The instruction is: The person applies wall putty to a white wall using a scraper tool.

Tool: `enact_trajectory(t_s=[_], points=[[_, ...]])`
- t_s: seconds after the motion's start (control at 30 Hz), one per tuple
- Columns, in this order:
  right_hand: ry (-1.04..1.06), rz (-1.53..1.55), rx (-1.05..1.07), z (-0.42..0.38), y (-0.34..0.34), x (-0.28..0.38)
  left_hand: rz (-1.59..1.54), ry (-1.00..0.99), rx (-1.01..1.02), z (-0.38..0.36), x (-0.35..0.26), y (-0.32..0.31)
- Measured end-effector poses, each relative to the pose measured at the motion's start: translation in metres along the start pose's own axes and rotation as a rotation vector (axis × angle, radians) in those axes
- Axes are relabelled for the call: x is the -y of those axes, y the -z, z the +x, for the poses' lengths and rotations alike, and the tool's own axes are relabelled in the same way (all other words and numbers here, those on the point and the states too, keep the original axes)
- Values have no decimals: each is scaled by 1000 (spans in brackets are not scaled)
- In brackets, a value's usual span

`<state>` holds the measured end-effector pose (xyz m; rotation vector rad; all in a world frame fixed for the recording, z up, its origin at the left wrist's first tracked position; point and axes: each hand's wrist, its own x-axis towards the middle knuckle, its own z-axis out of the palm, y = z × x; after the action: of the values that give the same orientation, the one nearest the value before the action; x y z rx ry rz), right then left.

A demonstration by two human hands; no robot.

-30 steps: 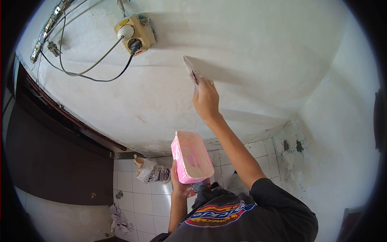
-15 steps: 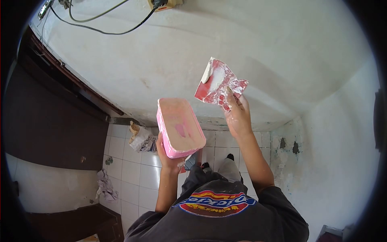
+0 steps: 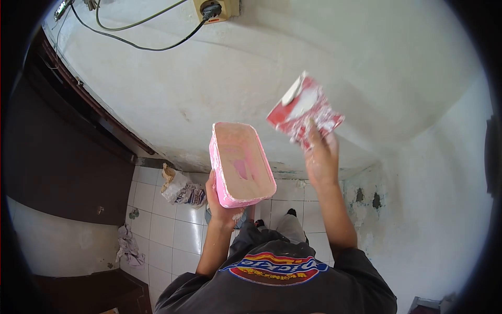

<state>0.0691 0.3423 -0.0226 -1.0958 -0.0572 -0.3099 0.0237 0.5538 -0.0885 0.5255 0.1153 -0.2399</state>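
My left hand (image 3: 221,211) is wrapped round the lower left side of a pink plastic tub (image 3: 218,180), held tilted above the floor. Pale putty coats the inside of the tub, with a pink patch of bare bottom showing. In my right hand (image 3: 321,163) is a red putty spreader (image 3: 285,116), gripped by its narrow end and smeared with white. A thick strip of white putty (image 3: 292,92) lies along its wide edge. The spreader is in front of the wall, up and to the right of the tub, and slightly blurred.
A pale wall (image 3: 251,78) rises ahead, with a plugged-in socket (image 3: 213,9) and hanging cables (image 3: 151,49). On the tiled floor (image 3: 172,230) lie a plastic bag (image 3: 183,189) and a crumpled cloth (image 3: 128,246). A dark door (image 3: 63,152) stands at left; peeling patches mark the right wall.
The spreader and my right hand have moved right, still apart from the tub. The tub has shifted slightly right, and the whole view has moved a little.
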Motion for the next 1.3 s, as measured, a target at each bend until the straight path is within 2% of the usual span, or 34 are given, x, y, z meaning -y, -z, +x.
enact_trajectory(t_s=[0.03, 0.1, 0.17, 0.2, 0.27, 0.3, 0.37, 0.47, 0.53, 0.63, 0.67, 0.73, 0.77, 0.83, 0.87, 0.93, 0.97, 1.07, 1.13, 1.2, 1.23, 1.3], points=[[157, -84, -43, 14, -10, 13, -30, 22, 4, 0, 0, 1], [350, -658, -99, 46, -13, 41, -60, 40, 17, -1, 0, 3], [938, -828, -144, 89, -31, 48, -59, 60, -14, -4, 0, 6], [950, -824, -142, 106, -37, 52, -58, 53, -4, -6, -1, 6], [1415, -1444, -219, 130, -47, 60, -72, 23, -60, -12, -1, 5], [1423, -1440, -218, 137, -49, 52, -66, 27, -75, -13, 0, 13], [1304, -1684, -129, 155, -44, 15, -75, 5, -85, -17, 0, 16], [1235, -1764, -22, 144, -28, -37, -82, -2, -113, -22, 1, 27], [1169, -1775, 108, 126, -14, -67, -103, 4, -134, -23, 1, 33], [1059, -1735, 195, 103, -6, -89, -124, 5, -156, -27, 1, 35], [1058, -1733, 199, 99, -3, -92, -125, 3, -160, -27, 2, 37], [822, -1582, 184, 90, -5, -94, -78, -12, -113, -28, 2, 44], [822, -1579, 187, 84, -3, -93, -78, -15, -115, -28, 5, 43], [286, -957, 147, 70, -10, -84, -90, -54, -228, -28, 5, 38], [280, -955, 151, 69, -7, -85, -91, -55, -234, -28, 4, 37], [-205, -102, 84, 61, -11, -78, -105, -33, -157, -29, 2, 36], [-381, 42, -28, 54, -10, -69, -105, -28, -171, -29, 1, 36], [-419, 197, -29, 44, -9, -59, -65, -51, -127, -27, -3, 38], [-433, 186, -36, 35, -16, -48, -59, -53, -120, -23, -7, 36], [-312, 159, -56, 21, -20, -39, -56, -62, -102, -18, -9, 29], [-320, 156, -59, 16, -20, -42, -53, -70, -83, -15, -11, 26], [-168, 27, 90, 9, -18, -46, -45, -84, -86, -7, -11, 21]])
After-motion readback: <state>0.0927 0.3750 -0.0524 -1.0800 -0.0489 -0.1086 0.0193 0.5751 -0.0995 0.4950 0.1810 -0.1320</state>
